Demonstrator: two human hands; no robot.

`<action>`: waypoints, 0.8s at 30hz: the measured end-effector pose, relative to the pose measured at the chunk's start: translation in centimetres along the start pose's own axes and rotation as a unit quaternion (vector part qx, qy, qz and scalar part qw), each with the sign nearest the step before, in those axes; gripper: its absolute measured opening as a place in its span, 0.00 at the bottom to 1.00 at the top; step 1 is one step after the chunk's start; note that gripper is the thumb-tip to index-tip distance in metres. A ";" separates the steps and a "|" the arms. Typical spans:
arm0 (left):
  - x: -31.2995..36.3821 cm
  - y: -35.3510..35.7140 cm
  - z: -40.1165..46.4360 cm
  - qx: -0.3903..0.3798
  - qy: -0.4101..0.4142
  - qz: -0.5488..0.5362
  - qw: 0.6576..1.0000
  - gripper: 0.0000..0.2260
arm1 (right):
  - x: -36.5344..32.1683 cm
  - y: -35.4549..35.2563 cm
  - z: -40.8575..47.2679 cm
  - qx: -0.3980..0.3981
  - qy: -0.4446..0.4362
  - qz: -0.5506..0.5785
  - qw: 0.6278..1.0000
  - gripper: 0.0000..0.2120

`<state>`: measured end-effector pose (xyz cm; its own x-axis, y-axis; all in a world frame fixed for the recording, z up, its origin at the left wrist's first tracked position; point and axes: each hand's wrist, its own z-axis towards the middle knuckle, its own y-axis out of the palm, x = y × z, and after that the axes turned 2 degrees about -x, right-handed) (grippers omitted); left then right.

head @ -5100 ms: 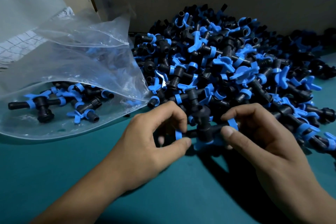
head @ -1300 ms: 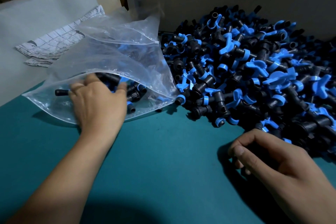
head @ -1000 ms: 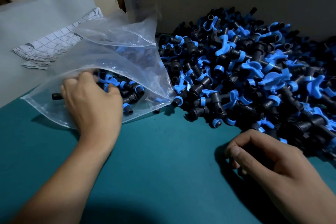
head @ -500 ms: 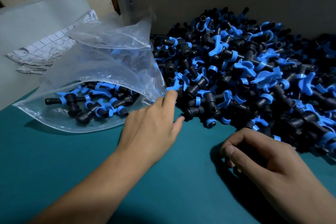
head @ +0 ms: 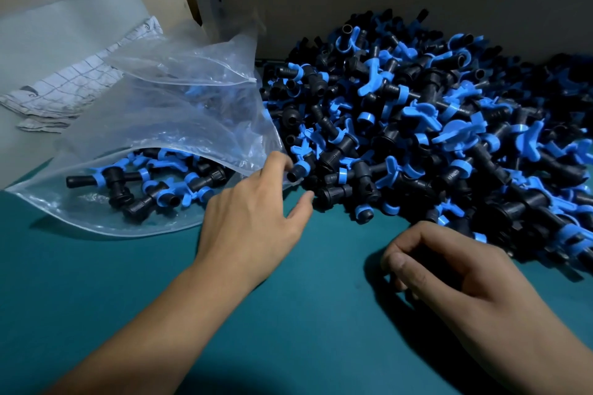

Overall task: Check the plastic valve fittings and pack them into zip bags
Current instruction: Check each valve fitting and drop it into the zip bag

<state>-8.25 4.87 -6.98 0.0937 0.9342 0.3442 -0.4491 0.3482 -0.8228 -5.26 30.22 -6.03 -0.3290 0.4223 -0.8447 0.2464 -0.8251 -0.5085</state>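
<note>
So the valve fittings (head: 433,138) are one big black-and-blue heap covering the right half of the desk (head: 288,314), piled up against the grey board (head: 385,3) along the back edge. A handful are already inside the zip bag (head: 154,151), which lies on its side toward the left edge with its mouth gaping open toward the front.

Left hand (head: 250,221) is stretched out flat-ish, fingers straight and spread, fingertips (head: 279,160) right at the near-left fringe of the heap where the bag's corner meets it. That grip is released, nothing in it. It's touching or just about touching a black fitting end there, can't quite tell which. Right hand (head: 449,269) rests on the desk by the front edge of the pile, fingers curled under. Whether that grip has a fitting tucked in it I honestly can't tell, it's all shadow under the palm.

My read: this is the pick-the-next-one step. The reach is lined up but nothing is lifted yet. Next move needs a pinch on one single fitting from the fringe without dragging its tangled neighbours along, a quick look-over, then into the bag mouth, which is propped open enough that it shouldn't need holding.

Behind the bag there's a frosted plastic sheet (head: 64,29) and some grid-printed paper (head: 80,90) at the back-left corner.
</note>
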 end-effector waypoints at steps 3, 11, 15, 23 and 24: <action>0.0 -0.2 0.0 0.003 0.008 -0.026 1.000 0.17 | 0.0 0.0 0.1 0.003 -0.005 0.003 1.000 0.11; 0.1 0.2 -0.1 -0.034 0.045 -0.077 0.995 0.23 | -0.2 0.1 0.1 0.001 -0.006 0.003 1.000 0.09; -0.2 0.1 -0.1 -0.074 0.063 -0.088 0.991 0.23 | -0.1 0.2 0.1 0.004 -0.005 -0.007 1.000 0.08; -1.0 -0.3 0.5 0.082 0.009 -0.239 0.968 0.11 | 0.2 0.1 0.1 0.003 -0.002 -0.003 1.000 0.08; -1.2 -0.4 0.3 0.093 0.003 -0.270 0.958 0.10 | 0.2 0.1 0.1 0.002 -0.002 -0.003 1.000 0.09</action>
<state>-8.47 3.56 -6.90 0.3615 0.6218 0.6947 -0.4848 0.7618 -0.4297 -5.40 30.16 -6.25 -0.3342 0.4258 -0.8408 0.2408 -0.8240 -0.5129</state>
